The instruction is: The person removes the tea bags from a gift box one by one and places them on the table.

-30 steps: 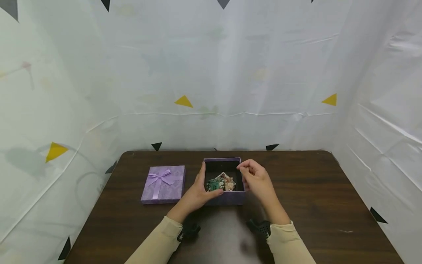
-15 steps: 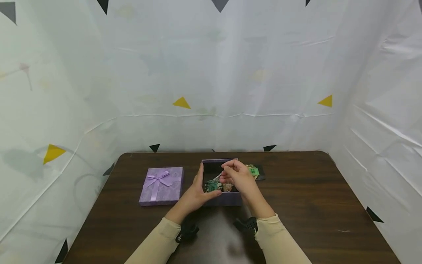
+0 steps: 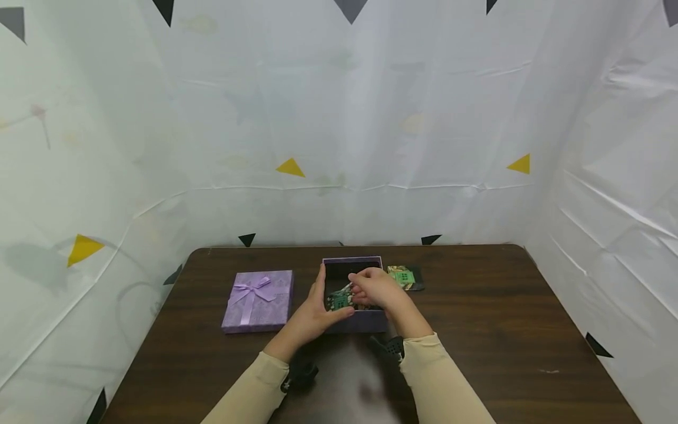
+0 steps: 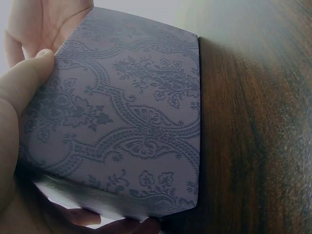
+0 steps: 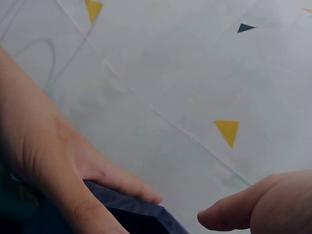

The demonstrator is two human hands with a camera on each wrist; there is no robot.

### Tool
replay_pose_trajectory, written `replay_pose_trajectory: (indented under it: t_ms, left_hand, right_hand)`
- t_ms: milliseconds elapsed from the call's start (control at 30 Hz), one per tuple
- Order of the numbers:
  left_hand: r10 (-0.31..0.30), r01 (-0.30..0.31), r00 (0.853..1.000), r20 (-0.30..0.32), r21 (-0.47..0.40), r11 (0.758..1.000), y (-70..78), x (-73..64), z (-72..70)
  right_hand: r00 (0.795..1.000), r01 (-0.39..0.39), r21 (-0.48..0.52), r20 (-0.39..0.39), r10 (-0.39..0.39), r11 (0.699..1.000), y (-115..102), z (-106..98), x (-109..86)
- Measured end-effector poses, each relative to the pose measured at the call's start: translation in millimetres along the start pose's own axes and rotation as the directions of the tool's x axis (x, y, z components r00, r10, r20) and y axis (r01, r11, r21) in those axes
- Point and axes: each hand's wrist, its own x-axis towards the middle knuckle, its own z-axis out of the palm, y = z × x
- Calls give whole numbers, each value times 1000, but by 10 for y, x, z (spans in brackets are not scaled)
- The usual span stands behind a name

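Note:
My left hand (image 3: 313, 309) grips the left side of an open purple box (image 3: 360, 321), its thumb along the front rim. In the left wrist view, the box's patterned wall (image 4: 131, 107) fills the middle, and the left thumb (image 4: 29, 80) presses its edge. Inside the dark box lie printed paper pieces, one of them green (image 3: 339, 300). Over the box is my right hand (image 3: 378, 290), fingers bent and tips close to the pieces; whether they pinch one is hidden. The right wrist view has the right thumb (image 5: 234, 212) beside the box rim (image 5: 131, 204).
The purple lid (image 3: 258, 301) with a ribbon bow lies left of the box. A green and dark printed piece (image 3: 405, 277) lies on the brown table (image 3: 503, 330) right of the box. White sheeting (image 3: 339, 129) hangs behind and at both sides.
My right hand has moved left from the box's right edge to above its inside. The green printed piece on the table has come into view. My left hand keeps its grip on the box.

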Motion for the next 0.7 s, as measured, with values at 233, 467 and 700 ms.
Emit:
replay_pose_trajectory:
  t_ms: [233, 467, 700]
  left_hand:
    - [12, -12, 1000, 12, -10, 1000, -23, -20, -9]
    - [19, -19, 1000, 10, 1, 1000, -21, -23, -2]
    - [28, -28, 1000, 11, 0, 1000, -10, -10, -2]
  right_hand:
    - [999, -34, -123, -37, 30, 992, 1, 73, 14]
    - [998, -57, -244, -34, 50, 968, 3, 112, 16]
    - [999, -49, -302, -8, 48, 952, 5, 120, 63]
